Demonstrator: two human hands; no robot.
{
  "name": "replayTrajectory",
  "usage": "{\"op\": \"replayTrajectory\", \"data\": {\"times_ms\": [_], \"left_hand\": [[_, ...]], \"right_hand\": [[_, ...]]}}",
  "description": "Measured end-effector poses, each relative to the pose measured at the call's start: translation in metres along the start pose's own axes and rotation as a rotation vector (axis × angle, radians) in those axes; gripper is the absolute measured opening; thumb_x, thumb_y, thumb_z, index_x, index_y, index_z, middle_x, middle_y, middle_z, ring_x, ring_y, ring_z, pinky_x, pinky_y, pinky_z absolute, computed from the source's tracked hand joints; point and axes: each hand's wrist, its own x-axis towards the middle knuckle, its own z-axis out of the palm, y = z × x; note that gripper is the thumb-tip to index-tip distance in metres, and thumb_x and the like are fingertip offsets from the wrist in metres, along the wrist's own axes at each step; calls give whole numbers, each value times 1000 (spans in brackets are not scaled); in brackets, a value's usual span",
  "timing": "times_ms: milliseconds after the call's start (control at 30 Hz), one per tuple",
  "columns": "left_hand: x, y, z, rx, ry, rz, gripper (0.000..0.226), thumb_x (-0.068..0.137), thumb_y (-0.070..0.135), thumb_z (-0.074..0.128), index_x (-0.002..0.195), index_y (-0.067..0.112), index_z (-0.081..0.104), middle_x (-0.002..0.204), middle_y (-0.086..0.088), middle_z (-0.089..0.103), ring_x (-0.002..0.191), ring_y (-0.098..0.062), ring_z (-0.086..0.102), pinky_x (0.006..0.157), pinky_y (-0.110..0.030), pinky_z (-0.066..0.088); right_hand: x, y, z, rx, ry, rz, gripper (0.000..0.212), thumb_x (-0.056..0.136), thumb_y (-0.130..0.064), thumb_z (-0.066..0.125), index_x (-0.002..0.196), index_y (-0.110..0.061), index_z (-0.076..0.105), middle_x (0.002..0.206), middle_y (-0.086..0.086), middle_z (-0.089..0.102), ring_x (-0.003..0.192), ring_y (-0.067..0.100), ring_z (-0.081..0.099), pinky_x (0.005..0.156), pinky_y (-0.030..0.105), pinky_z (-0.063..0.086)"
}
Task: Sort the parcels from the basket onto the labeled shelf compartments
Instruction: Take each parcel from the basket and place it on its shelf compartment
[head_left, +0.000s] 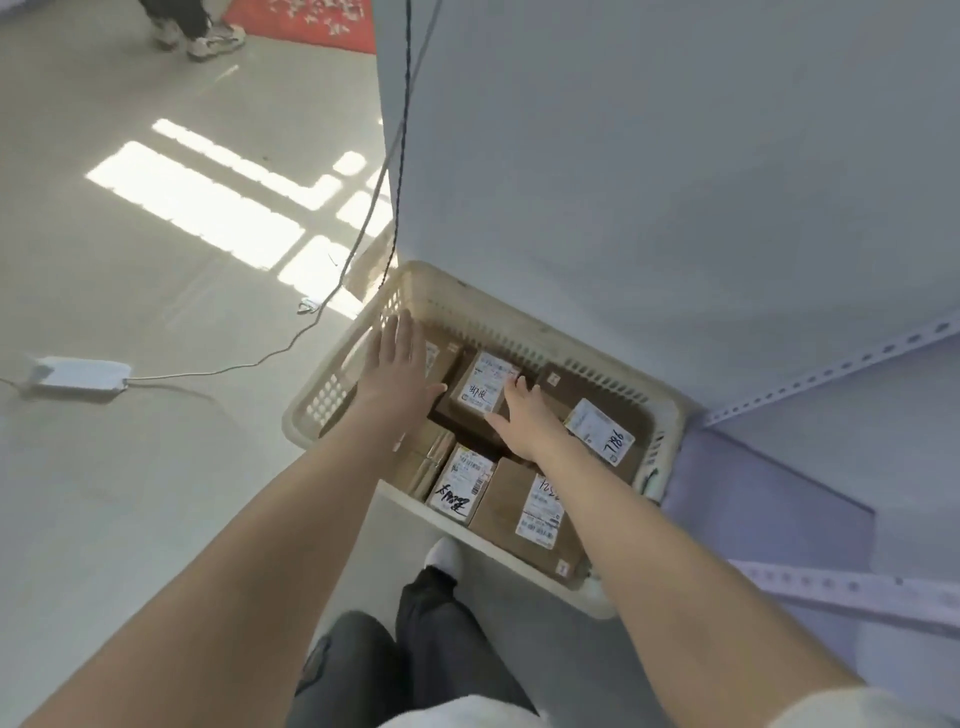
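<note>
head view. my two hands reach down into the basket (324, 400), which stands on the floor against the foot of the shelf (831, 371), close enough that a lift and a turn should reach the compartments.

(a) the parcel (480, 384), a small brown box with a white label facing up, lies on top of the others near the basket's middle. it is the highest and easiest to reach, which is likely why i go for it first.

(b) my right hand (527, 418) grips the parcel at its right side, fingers curled over the far corner and thumb stretched along the near edge. how firm the grip is, i cannot tell.

(c) my left hand (397, 364) is flat and released, fingers straight over the basket's left end and thumb at the parcel's left edge. i judge it is coming in to steady that side.

(d) the 7786 box (600, 431) and the rest lie label-up in the basket, unsorted. the task is at an early pick. no compartment label is in view.

(e) a cable (363, 234) hangs just beyond the basket's far corner, a snag risk on the lift.
</note>
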Motion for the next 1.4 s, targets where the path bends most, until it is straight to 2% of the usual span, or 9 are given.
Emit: {"op": "replayTrajectory", "data": {"times_ms": [167, 233, 267, 367, 467, 667, 1033, 1200, 1400], "left_hand": [[56, 8, 19, 42, -106, 62, 87, 100, 54, 26, 144, 4, -30, 154, -16, -32, 144, -31, -25, 120, -46, -8], [78, 9, 35, 43, -144, 87, 87, 100, 54, 25, 145, 3, -29, 154, -16, -31, 144, -31, -24, 119, -46, -10], [90, 9, 43, 36, -159, 91, 87, 99, 55, 25, 145, 3, -28, 154, -17, -31, 144, -31, -24, 119, -46, -10], [126, 13, 72, -29, -206, 87, 88, 98, 57, 25, 147, 2, -24, 154, -18, -30, 145, -32, -22, 120, -48, -5], [160, 19, 105, -78, -250, 110, 89, 98, 59, 24, 148, 1, -22, 155, -19, -29, 145, -32, -21, 121, -47, -3], [215, 30, 169, -336, -282, 27, 94, 95, 62, 30, 150, 2, -17, 158, -16, -22, 147, -29, -16, 120, -42, -4], [264, 53, 240, -892, -455, -155, 86, 94, 57, 44, 155, 8, 6, 160, -10, 19, 146, -27, 21, 117, -44, 24], [263, 59, 248, -1030, -446, -149, 65, 97, 42, 50, 147, 7, 27, 135, -7, 55, 117, -23, 56, 89, -34, 46], [247, 51, 220, -1124, -397, -151, 60, 96, 36, 56, 142, 8, 29, 120, -3, 58, 89, -11, 57, 70, -21, 44]], "right_hand": [[49, 6, 8, 254, 4, 79, 70, 104, -38, 39, 157, -17, -1, 164, 6, 1, 151, 30, 4, 121, 48, 16], [70, 7, 17, 383, 17, 136, 69, 103, -34, 42, 157, -19, 2, 161, 6, 20, 142, 30, 33, 113, 46, 36], [81, 8, 22, 437, 30, 173, 68, 103, -33, 42, 158, -20, 3, 151, 5, 38, 117, 23, 54, 94, 39, 50], [116, 11, 39, 572, 62, 259, 68, 103, -34, 42, 157, -22, 2, 144, 8, 47, 64, 6, 43, 54, 24, 40], [149, 16, 51, 732, 79, 349, 71, 104, -32, 43, 157, -19, -1, 156, 8, 34, 118, 28, 56, 91, 38, 48], [212, 30, 90, 871, 130, 462, 83, 102, -35, 46, 155, -16, -15, 164, 6, 12, 142, 28, 34, 103, 34, 41], [285, 60, 143, 1250, 271, 605, 71, 98, -42, 53, 155, -16, 19, 154, 4, 38, 138, 26, 41, 113, 41, 36], [284, 57, 145, 1354, 275, 596, 48, 98, -37, 54, 139, -14, 42, 135, 3, 56, 122, 22, 54, 103, 40, 45], [267, 50, 115, 1351, 209, 539, 51, 98, -38, 53, 142, -17, 38, 136, 2, 54, 122, 23, 53, 97, 37, 42]]}}
